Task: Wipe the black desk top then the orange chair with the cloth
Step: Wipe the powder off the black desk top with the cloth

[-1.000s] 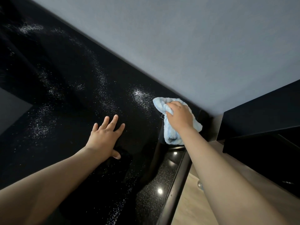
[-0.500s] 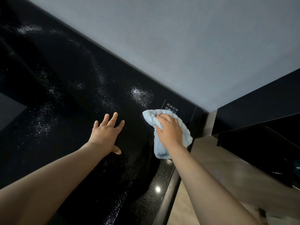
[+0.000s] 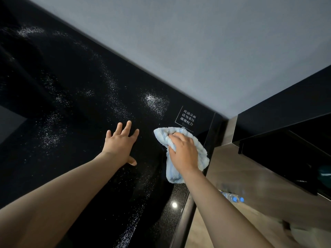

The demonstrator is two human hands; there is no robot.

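The glossy black desk top (image 3: 68, 97) fills the left and middle of the view, speckled with white dust. My right hand (image 3: 182, 153) presses a crumpled light blue cloth (image 3: 201, 154) flat onto the desk near its right edge. My left hand (image 3: 120, 144) lies flat on the desk with fingers spread, just left of the cloth, holding nothing. No orange chair is in view.
A small white-lettered notice (image 3: 187, 118) sits on the desk just beyond the cloth. A grey wall (image 3: 197, 42) runs behind the desk. Right of the desk edge lies wooden floor (image 3: 241, 176) with blue-capped water bottles (image 3: 232, 198) and dark furniture (image 3: 286, 149).
My right hand has dragged the cloth toward me and leftward along the desk's right side, uncovering the notice. My left hand has stayed planted in the same spot.
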